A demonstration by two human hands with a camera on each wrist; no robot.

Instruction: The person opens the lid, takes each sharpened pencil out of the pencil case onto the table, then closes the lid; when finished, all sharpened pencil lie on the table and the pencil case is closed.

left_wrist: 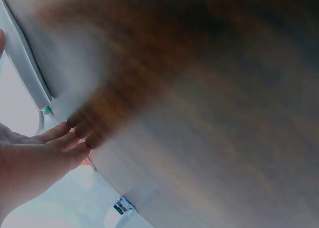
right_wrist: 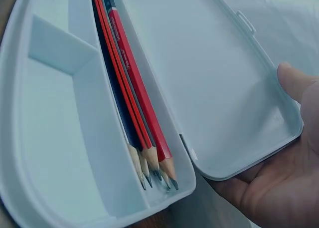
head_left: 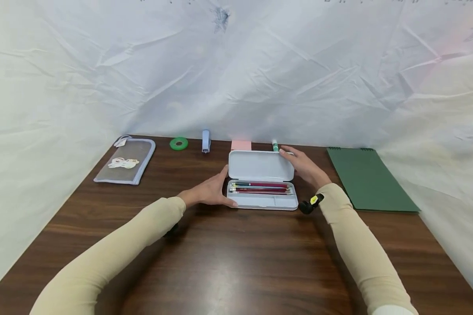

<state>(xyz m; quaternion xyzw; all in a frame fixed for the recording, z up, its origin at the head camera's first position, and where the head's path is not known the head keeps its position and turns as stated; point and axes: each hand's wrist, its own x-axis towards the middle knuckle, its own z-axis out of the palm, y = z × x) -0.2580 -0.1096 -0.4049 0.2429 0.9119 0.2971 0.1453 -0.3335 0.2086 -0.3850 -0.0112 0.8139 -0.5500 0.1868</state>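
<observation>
A white pencil case (head_left: pixel 285 201) lies open on the table, its lid (head_left: pixel 261 165) tilted up at the back. Several sharpened pencils (right_wrist: pixel 137 81), red and dark ones among them, fill the rear compartment. My left hand (head_left: pixel 210 189) holds the case's left end, thumb at the front corner and index finger up by the lid's edge. In the left wrist view its other fingers (left_wrist: pixel 65 138) reach out straight. With my right hand (head_left: pixel 305 166) I pinch the lid's right corner, the thumb on the inner face and the fingers behind, as the right wrist view shows.
Along the back of the brown table (head_left: pixel 220 253) are a mesh zip pouch (head_left: pixel 130 151), green tape (head_left: pixel 179 143), a light blue stapler (head_left: pixel 206 141), pink paper (head_left: pixel 241 145) and a green-and-white tube (head_left: pixel 275 145). A green spiral pad (head_left: pixel 372 179) lies right. White sheeting (head_left: pixel 236 74) hangs behind.
</observation>
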